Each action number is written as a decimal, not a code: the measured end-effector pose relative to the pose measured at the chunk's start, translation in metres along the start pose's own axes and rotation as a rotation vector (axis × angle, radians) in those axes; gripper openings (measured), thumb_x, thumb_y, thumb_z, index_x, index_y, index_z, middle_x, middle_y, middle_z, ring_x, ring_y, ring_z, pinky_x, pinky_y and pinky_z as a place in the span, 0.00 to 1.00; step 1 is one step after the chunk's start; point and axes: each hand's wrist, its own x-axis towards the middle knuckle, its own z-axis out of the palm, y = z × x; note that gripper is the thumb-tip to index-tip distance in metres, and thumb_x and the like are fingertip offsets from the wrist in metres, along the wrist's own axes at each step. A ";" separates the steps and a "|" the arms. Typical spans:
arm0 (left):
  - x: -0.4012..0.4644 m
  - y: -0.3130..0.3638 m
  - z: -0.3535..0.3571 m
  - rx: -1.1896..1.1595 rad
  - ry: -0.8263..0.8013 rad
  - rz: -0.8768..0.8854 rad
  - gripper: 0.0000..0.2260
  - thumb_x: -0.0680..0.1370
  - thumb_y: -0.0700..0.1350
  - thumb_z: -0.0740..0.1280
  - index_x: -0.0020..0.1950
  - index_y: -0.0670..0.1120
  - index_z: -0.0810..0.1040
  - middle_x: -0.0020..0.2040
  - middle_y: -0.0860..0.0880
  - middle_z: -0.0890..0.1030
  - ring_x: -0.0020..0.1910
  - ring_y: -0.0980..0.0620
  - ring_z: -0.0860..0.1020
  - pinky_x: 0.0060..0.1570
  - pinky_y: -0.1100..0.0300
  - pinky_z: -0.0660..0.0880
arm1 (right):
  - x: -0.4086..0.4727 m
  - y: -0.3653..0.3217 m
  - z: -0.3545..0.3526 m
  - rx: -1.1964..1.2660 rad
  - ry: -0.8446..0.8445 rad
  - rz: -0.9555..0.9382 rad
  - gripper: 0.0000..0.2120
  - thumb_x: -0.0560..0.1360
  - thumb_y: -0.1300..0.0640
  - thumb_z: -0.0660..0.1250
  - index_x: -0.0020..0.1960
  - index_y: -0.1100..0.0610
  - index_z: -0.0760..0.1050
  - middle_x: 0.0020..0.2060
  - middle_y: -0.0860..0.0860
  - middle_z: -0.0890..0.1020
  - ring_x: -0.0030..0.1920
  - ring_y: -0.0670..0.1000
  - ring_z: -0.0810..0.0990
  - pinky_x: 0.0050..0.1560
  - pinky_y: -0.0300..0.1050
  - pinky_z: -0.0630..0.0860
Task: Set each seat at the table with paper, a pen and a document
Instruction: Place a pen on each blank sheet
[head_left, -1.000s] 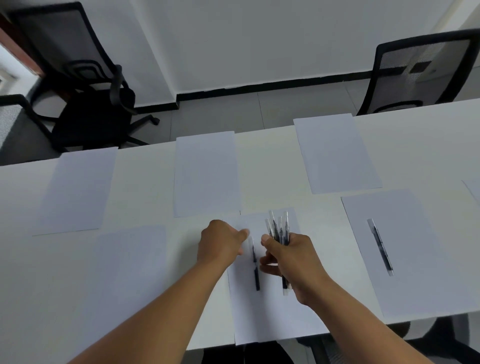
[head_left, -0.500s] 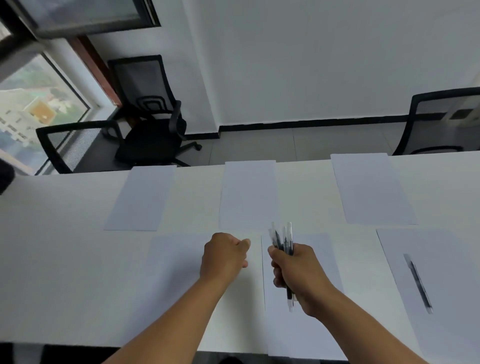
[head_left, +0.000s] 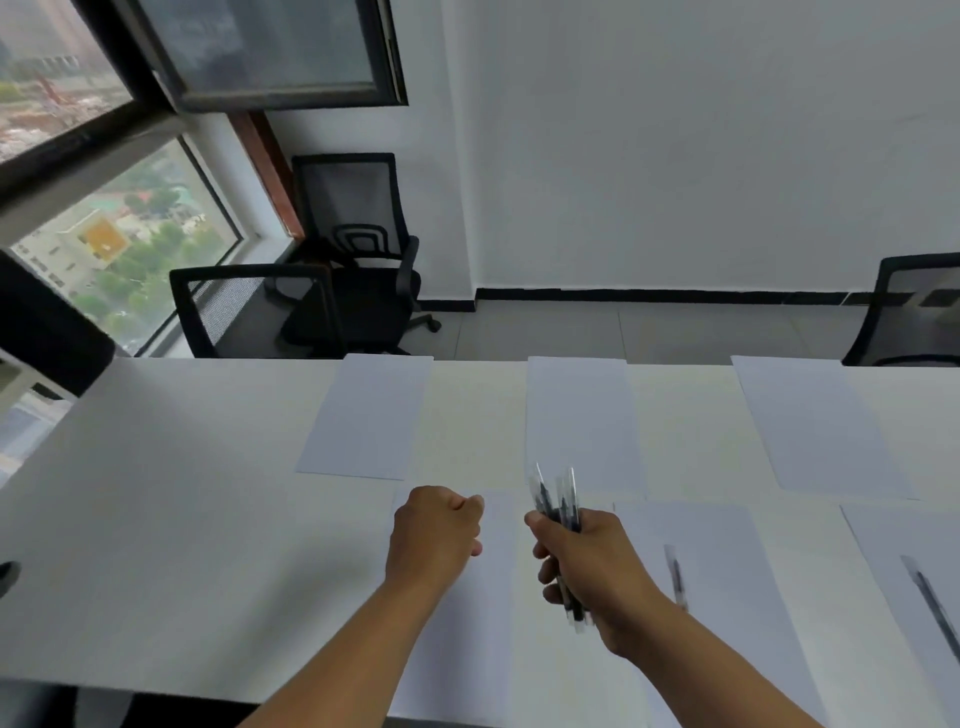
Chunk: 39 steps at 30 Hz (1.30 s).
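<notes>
White paper sheets lie in two rows on the white table (head_left: 182, 493). My right hand (head_left: 597, 571) grips a bundle of several black pens (head_left: 558, 506) upright above the table. My left hand (head_left: 436, 530) is curled into a fist with nothing visible in it, over a near-row sheet (head_left: 467, 613) that carries no pen. To the right, a near sheet (head_left: 737, 597) has one pen (head_left: 675, 577) lying on it. The sheet at the far right (head_left: 893, 561) also bears a pen (head_left: 935, 608). Three far-row sheets (head_left: 579, 426) are bare.
Black mesh office chairs stand beyond the table at the left (head_left: 254, 312), by the wall (head_left: 358, 249) and at the right edge (head_left: 914, 312). A window (head_left: 104, 234) fills the left side. A dark object (head_left: 47, 332) sits at the table's far left end.
The view has shifted left along the table. The pen laid a second ago stays on its sheet, now right of my hands, which hover over the neighbouring sheet to the left.
</notes>
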 end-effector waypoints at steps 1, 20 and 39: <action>0.006 -0.009 -0.015 -0.004 -0.005 0.007 0.17 0.84 0.50 0.69 0.39 0.42 0.84 0.37 0.50 0.87 0.33 0.56 0.87 0.49 0.51 0.86 | -0.003 -0.001 0.018 -0.012 0.003 0.004 0.15 0.82 0.52 0.70 0.47 0.65 0.81 0.34 0.55 0.79 0.29 0.50 0.76 0.33 0.44 0.77; 0.055 -0.054 -0.089 -0.111 -0.208 0.106 0.11 0.84 0.50 0.70 0.45 0.48 0.87 0.41 0.54 0.87 0.34 0.59 0.85 0.40 0.59 0.79 | -0.007 0.000 0.130 0.089 0.027 0.059 0.12 0.81 0.56 0.71 0.53 0.67 0.84 0.37 0.56 0.81 0.35 0.53 0.80 0.42 0.50 0.85; 0.052 -0.057 -0.050 -0.167 -0.334 -0.008 0.11 0.81 0.44 0.72 0.41 0.44 0.89 0.40 0.57 0.88 0.32 0.58 0.79 0.39 0.62 0.75 | 0.022 0.035 0.107 0.128 -0.107 0.134 0.13 0.82 0.54 0.72 0.53 0.66 0.84 0.36 0.55 0.80 0.34 0.55 0.78 0.40 0.50 0.79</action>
